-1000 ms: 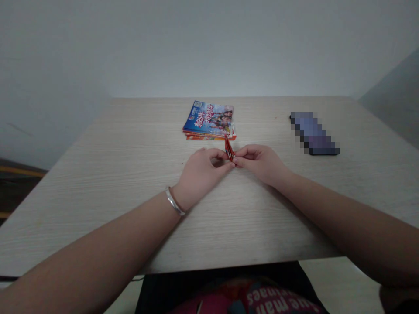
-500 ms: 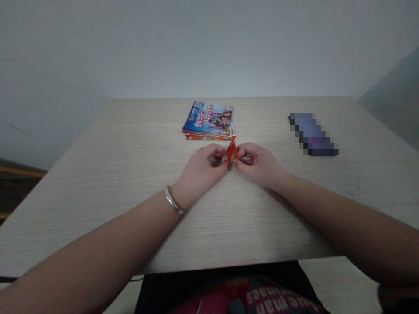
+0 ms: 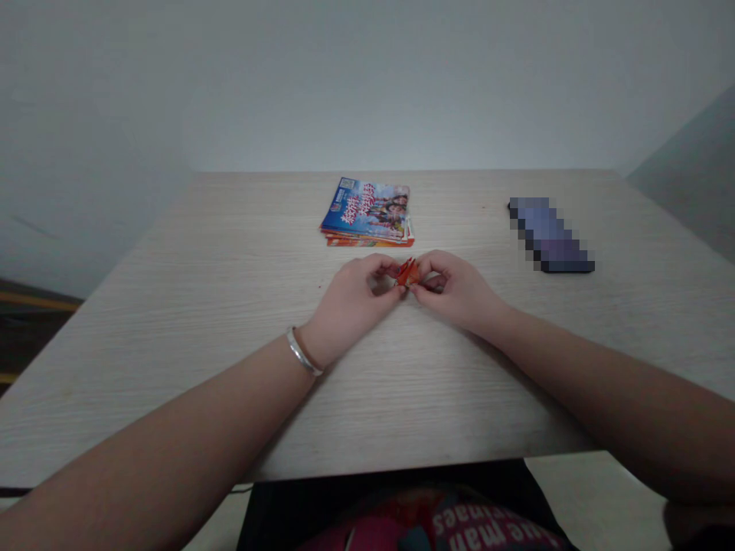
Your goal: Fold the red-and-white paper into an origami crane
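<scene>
Between my two hands is a small piece of folded orange-red paper (image 3: 408, 272), low over the table. My left hand (image 3: 361, 287), with a silver bangle at its wrist, pinches the paper's left side between thumb and fingers. On the other side my right hand (image 3: 453, 283) pinches the right part of it. Parts of the paper are hidden behind the fingertips. Just beyond the hands lies a stack of printed leaflets (image 3: 367, 210), the top one blue with pictures and lettering, orange edges showing beneath.
A dark phone (image 3: 551, 237), its screen blurred out, lies to the right on the pale wood-grain table (image 3: 230, 252). A light wall (image 3: 367, 84) stands behind the table. The table's front edge runs just before my lap.
The paper's tall upright point has gone down, so the paper now looks lower and more compact. Both hands stay in nearly the same place, still pinching it.
</scene>
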Demonstrator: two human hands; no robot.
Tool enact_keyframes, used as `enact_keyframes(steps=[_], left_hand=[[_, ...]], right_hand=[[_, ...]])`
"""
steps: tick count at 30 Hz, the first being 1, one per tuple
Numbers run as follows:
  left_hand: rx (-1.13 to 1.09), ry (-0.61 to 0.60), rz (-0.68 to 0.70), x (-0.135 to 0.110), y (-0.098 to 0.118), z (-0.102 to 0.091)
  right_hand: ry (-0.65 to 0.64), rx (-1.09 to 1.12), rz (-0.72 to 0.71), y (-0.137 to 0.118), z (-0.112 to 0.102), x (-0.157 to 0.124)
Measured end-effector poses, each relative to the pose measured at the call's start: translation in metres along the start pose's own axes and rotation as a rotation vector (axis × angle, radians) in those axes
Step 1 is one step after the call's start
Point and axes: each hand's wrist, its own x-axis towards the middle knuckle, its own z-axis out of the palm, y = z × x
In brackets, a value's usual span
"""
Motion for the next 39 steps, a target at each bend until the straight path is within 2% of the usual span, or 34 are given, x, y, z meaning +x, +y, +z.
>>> enact_keyframes(steps=[7,14,20,26,31,39], left_hand=[[-0.038,-0.018,0.032,-0.001,0.001,0.001],[0.064,-0.029,0.055,-0.001,0.000,-0.002],[0.106,-0.050,0.056,-0.003,0.005,-0.006],[0.155,-0.055,0.097,-0.003,0.005,-0.007],[-0.001,-0.003,0.044,-0.004,0.006,-0.005],[-0.302,-0.051,-0.061,-0.002,0.002,-0.001]], right_hand=[[-0.013,0.105,0.079,0.000,0.000,0.000],[-0.074,0.173,0.051,-0.003,0.002,0.002],[-0.085,0.144,0.139,-0.010,0.001,0.001],[-0.105,0.112,0.153,-0.013,-0.001,0.001],[-0.134,0.071,0.098,-0.014,0.000,0.000],[-0.091,0.100,0.082,-0.014,0.001,-0.001]])
